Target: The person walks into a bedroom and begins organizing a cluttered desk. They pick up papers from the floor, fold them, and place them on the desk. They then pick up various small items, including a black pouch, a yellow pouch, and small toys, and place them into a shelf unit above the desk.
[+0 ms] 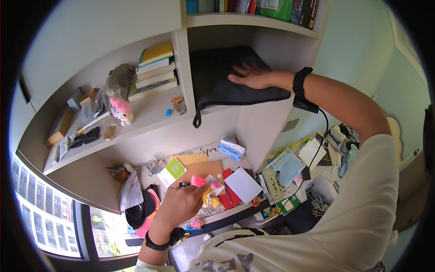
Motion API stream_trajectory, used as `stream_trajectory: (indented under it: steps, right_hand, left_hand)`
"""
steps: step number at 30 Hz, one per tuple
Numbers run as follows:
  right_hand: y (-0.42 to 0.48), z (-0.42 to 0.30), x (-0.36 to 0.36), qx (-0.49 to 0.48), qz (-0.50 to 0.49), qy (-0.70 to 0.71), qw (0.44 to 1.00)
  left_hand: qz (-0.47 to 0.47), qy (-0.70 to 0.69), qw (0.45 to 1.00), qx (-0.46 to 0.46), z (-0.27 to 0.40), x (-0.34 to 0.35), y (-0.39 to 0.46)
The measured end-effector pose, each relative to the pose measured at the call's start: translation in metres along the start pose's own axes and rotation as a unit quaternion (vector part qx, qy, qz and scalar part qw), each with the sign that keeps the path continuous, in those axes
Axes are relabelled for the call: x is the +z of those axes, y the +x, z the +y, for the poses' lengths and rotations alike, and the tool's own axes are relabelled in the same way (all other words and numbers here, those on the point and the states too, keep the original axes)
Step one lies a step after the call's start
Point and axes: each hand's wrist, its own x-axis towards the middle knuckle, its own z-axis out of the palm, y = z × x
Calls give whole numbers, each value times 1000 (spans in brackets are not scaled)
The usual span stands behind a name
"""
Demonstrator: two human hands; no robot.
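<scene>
My right hand (253,76) rests with spread fingers on a flat black fabric bag (221,81). The bag lies inside a shelf compartment, and its loop strap (197,119) hangs over the front edge. Lower down, my left hand (185,205) is above the cluttered desk with its fingers bent; whether it holds anything is hidden. Just past its fingers are a pink knitted item (198,181) and a small yellow figure (210,199). A red folder (228,200) lies to their right, partly under white paper (243,185).
Left of the bag, a shelf holds stacked books (154,73), a pink-and-white figurine (121,110) and black sunglasses (85,137). A glass mug (153,167) and a tissue pack (231,149) stand on the desk. A black cable (311,159) hangs from my right wrist device.
</scene>
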Motion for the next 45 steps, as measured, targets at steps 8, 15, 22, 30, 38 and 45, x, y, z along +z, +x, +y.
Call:
stream_trajectory:
  steps: [8,15,22,30,38,45]
  right_hand:
    - [11,1,0,-29,12,-13,999]
    - [-29,6,-20,-217,200,-24,955]
    - [-200,-32,42,-269,165,293,902]
    - [-94,-81,362,-160,-67,274,946]
    - [-61,-120,531,23,-161,227,960]
    - [-74,-156,548,91,-161,200,962]
  left_hand:
    - [9,10,1000,-5,-1,0,-4]
    - [-132,-15,969,-210,-47,31,-64]
    - [-186,-93,901,-381,-110,115,-209]
    - [-189,-61,936,-290,-205,247,-360]
    - [-226,-326,641,-657,-170,241,-406]
    - [-171,-361,587,-705,-121,239,-456]
